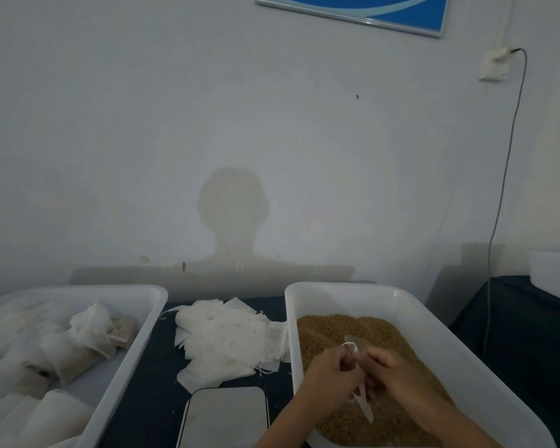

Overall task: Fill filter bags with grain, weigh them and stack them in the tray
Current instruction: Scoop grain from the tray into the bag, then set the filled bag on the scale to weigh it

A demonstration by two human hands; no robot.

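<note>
White tub rim [291, 331] beside hands [366, 373]

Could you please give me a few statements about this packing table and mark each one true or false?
1. Both hands, left and right, work over the grain tub. True.
2. The scale has a filled bag on it. False: nothing lies on its platform.
3. Filled bags lie in the left tray. True.
4. The empty bags are piled inside the grain tub. False: they lie on the table between tray and tub.
5. The hands hold a filter bag above the grain. True.
</note>
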